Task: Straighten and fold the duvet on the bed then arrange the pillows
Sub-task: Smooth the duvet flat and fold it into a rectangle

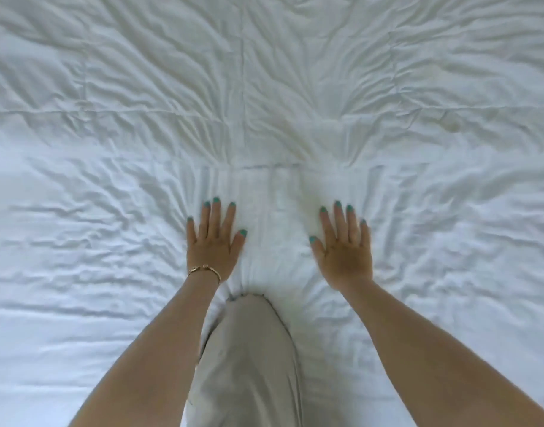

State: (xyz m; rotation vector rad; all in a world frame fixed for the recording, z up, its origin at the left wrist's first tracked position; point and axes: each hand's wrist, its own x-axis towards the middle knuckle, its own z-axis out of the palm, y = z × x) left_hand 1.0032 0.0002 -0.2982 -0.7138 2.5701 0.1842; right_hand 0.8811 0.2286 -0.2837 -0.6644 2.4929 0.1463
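Observation:
A white, wrinkled duvet (270, 103) fills the whole view, with stitched seams crossing it. My left hand (213, 238) lies flat on it with fingers straight and spread, a gold bracelet on its wrist. My right hand (344, 245) lies flat on the duvet a little to the right, fingers spread too. Both palms press the fabric, and creases fan out from them. My knee in beige trousers (249, 349) rests on the duvet between my forearms. No pillows are in view.
Only the duvet surface surrounds my hands on every side; no bed edge, wall or floor shows.

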